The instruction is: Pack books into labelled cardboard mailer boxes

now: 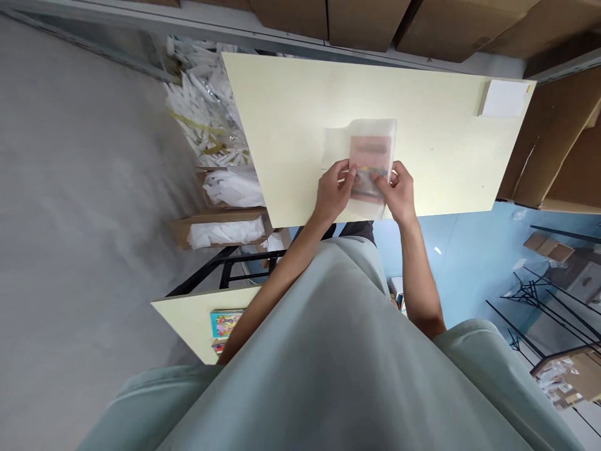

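Note:
A frosted see-through plastic bag (373, 127) is held just above the pale yellow table (446, 150). Inside or behind its film shows a flat pinkish-red item (370, 148) with a dark band and a greyish lower part; its exact kind is blurred. My left hand (335, 191) has its fingers closed at the bag's left edge, thumb over the front. On the right edge, my right hand (398, 193) pinches the bag with its thumb across the film. A faint translucent sheet or flap shows left of the bag; I cannot tell whether it is part of it.
A white stack of cards or paper (504, 98) lies at the table's far right corner. Cardboard boxes (366, 22) line the shelf behind. Left are bundled white plastic bags (211, 119) and an open carton (220, 228). Colourful books (228, 322) rest on a second table.

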`<state>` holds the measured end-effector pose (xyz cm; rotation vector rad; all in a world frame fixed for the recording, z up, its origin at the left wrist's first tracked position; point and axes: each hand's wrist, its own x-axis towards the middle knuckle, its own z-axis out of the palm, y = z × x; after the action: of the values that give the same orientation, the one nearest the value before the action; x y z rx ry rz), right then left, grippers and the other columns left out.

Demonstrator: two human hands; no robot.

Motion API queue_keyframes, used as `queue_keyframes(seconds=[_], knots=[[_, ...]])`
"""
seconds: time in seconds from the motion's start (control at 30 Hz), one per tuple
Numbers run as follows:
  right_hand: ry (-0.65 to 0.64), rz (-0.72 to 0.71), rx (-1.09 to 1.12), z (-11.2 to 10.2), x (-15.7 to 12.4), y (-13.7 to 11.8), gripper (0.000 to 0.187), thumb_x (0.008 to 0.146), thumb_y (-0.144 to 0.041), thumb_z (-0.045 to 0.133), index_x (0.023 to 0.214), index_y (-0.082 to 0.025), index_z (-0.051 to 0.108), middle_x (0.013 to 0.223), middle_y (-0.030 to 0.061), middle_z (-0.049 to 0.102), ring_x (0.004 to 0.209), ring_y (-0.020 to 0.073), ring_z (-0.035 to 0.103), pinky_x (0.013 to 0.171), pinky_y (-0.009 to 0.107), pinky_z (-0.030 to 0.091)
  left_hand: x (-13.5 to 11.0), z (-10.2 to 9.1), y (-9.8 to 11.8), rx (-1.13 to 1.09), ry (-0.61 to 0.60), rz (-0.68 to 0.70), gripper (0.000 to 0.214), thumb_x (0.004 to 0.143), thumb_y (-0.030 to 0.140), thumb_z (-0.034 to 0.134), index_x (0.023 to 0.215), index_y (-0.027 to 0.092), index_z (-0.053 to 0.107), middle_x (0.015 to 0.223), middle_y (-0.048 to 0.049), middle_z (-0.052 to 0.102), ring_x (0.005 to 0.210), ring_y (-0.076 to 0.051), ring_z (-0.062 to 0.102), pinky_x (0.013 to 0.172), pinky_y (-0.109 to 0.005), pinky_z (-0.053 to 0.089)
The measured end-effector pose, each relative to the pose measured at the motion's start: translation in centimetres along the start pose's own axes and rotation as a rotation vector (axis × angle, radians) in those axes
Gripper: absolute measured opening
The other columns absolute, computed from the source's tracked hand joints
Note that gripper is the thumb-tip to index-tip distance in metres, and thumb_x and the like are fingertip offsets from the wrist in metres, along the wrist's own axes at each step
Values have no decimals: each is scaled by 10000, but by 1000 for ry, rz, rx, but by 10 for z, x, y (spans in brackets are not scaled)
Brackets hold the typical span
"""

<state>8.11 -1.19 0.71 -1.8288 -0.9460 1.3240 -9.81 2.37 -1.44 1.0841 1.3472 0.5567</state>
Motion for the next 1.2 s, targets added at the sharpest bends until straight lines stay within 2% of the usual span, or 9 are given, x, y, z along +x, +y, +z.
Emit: queue_keyframes(seconds=[0.1, 0.27, 0.47, 0.57, 0.67, 0.87, 0.97, 1.07, 1.2], knots=[[-25, -39, 51, -16, -16, -20, 549, 965, -778, 776, 1114, -290, 572, 996, 10, 747, 926, 222, 759, 813, 392, 674, -12, -7, 27, -212, -50, -25, 519, 1036, 690, 789, 1245, 215, 789, 1251, -126, 862, 1191, -285, 829, 994, -401, 695], [-51, -69, 153, -40, -18, -29, 587, 925, -761, 879, 1144, -281, 624, 1080, 17, 780, 1069, 229, 793, 950, 394, 708, -20, -10, 50, -447, -121, -107, 675, 835, 735, 979, 1204, 198, 803, 1127, -101, 881, 1117, -288, 847, 971, -398, 699], [-202, 17, 202, -66, 1, -11, 750, 869, -821, 904, 1343, -288, 675, 1391, 89, 786, 1393, 303, 741, 1207, 512, 655, -18, 5, 44, -581, -240, -132, 597, 888, 655, 981, 1241, 224, 766, 1136, -76, 873, 1085, -277, 855, 986, -399, 697], [-364, 138, 279, -78, 5, -4, 818, 856, -886, 865, 1345, -245, 730, 1336, 129, 830, 1378, 365, 764, 1202, 595, 663, -19, 19, 36, -634, -244, -150, 561, 915, 604, 973, 1274, 236, 747, 1172, -73, 866, 1098, -279, 852, 972, -386, 693], [-363, 123, 264, -92, 11, 6, 805, 874, -882, 846, 1329, -223, 764, 1312, 127, 850, 1362, 378, 775, 1180, 607, 672, -17, 36, 23, -622, -198, -177, 479, 954, 559, 938, 1251, 242, 735, 1148, -54, 856, 1044, -245, 840, 914, -345, 684], [-267, -149, -62, -122, 44, 51, 634, 1017, -717, 755, 1417, -227, 710, 1437, 105, 813, 1363, 327, 750, 1222, 536, 617, 13, 85, -15, -476, -34, -267, 332, 990, 392, 853, 1260, 222, 762, 1044, -37, 823, 929, -204, 799, 817, -304, 650], [-189, 2, -406, -127, 59, 67, 436, 1053, -546, 736, 1354, -236, 680, 1302, 114, 839, 1241, 350, 770, 1154, 561, 629, 37, 112, -28, -288, 75, -390, 347, 962, 251, 792, 1295, 159, 775, 982, -66, 823, 873, -227, 789, 850, -360, 660], [-140, 199, -712, -124, 63, 69, 341, 1096, -474, 683, 1333, -232, 640, 1214, 140, 838, 1172, 387, 775, 1081, 557, 633, 52, 127, -28, -127, 162, -418, 386, 908, 167, 761, 1288, 103, 789, 932, -89, 821, 887, -255, 790, 914, -396, 666], [-165, 235, -800, -120, 57, 59, 373, 1162, -466, 572, 1435, -211, 564, 1294, 182, 820, 1224, 380, 777, 1082, 481, 616, 50, 133, -17, -13, 170, -340, 397, 829, 148, 812, 1224, 118, 825, 921, -92, 828, 955, -276, 792, 986, -401, 657]])
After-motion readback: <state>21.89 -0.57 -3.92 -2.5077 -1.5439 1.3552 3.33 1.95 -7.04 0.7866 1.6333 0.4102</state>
